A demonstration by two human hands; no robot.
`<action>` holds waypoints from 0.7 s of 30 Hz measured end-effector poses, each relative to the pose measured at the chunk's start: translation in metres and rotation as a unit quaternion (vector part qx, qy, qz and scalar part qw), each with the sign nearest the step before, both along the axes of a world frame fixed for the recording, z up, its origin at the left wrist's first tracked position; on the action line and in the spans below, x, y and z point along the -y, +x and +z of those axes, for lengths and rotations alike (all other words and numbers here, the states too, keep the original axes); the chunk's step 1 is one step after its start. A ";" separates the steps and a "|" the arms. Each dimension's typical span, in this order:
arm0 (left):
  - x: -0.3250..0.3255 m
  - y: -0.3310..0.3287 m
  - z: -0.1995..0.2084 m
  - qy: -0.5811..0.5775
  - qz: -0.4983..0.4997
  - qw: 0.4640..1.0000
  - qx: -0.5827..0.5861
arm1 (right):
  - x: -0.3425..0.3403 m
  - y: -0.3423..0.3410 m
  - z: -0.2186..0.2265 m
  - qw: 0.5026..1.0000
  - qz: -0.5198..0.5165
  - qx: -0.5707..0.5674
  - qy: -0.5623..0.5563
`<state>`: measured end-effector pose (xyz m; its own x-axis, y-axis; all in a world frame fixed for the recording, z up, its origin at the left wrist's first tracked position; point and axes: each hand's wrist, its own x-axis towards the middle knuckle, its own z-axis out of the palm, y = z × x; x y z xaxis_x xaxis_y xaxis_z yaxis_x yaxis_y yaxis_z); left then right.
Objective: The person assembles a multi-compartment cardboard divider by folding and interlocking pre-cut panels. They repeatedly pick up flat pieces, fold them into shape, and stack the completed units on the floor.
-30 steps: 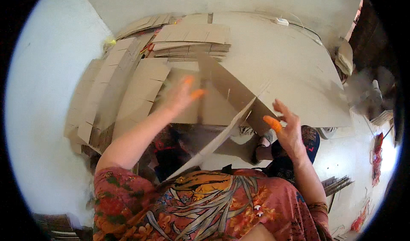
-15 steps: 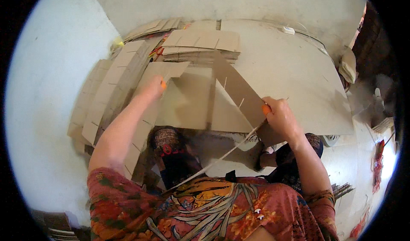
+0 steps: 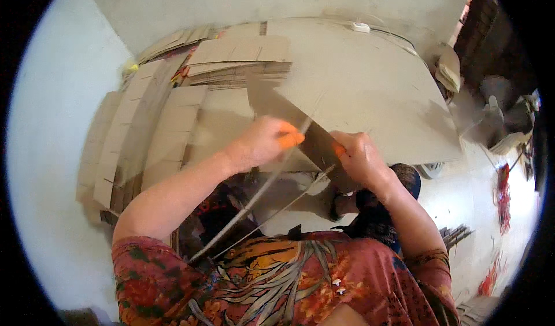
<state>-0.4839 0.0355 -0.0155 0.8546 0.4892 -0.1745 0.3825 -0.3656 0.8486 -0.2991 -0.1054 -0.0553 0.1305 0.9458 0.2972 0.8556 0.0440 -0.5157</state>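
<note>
A flat brown cardboard piece stands nearly edge-on in front of me, its thin edges running down toward my lap. My left hand, with an orange cover on a fingertip, is closed on its left side. On the right side, my right hand, also orange-tipped, grips the same piece. The two hands sit close together, pressing the panels toward each other. The lower part of the cardboard is hidden behind my hands and patterned red top.
Stacks of flat cardboard blanks lie ahead and fan out at the left. A large cardboard sheet covers the floor to the right. A white power strip lies at the far edge. Clutter stands at the far right.
The cardboard has been folded from spread open to nearly flat. Both hands have come together from wide apart and closed on it.
</note>
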 end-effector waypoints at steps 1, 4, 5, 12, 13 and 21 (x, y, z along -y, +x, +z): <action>0.000 -0.004 0.004 -0.041 0.017 0.999 0.014 | 0.002 0.003 0.001 1.000 0.001 -0.014 -0.015; -0.065 -0.021 -0.044 0.165 0.111 0.977 -0.072 | 0.006 0.010 0.013 1.000 -0.006 -0.027 -0.015; -0.091 -0.035 -0.066 0.267 0.147 0.946 -0.110 | 0.005 0.011 0.015 1.000 -0.011 -0.027 -0.007; -0.196 -0.149 -0.134 0.419 0.305 0.764 -0.383 | 0.002 0.010 0.004 0.998 -0.026 -0.027 -0.051; -0.199 -0.150 -0.134 0.384 0.300 0.781 -0.390 | 0.002 0.010 0.001 0.999 -0.020 -0.038 -0.031; -0.181 -0.158 -0.132 0.436 0.319 0.792 -0.285 | 0.009 0.011 0.002 0.999 -0.013 -0.022 -0.047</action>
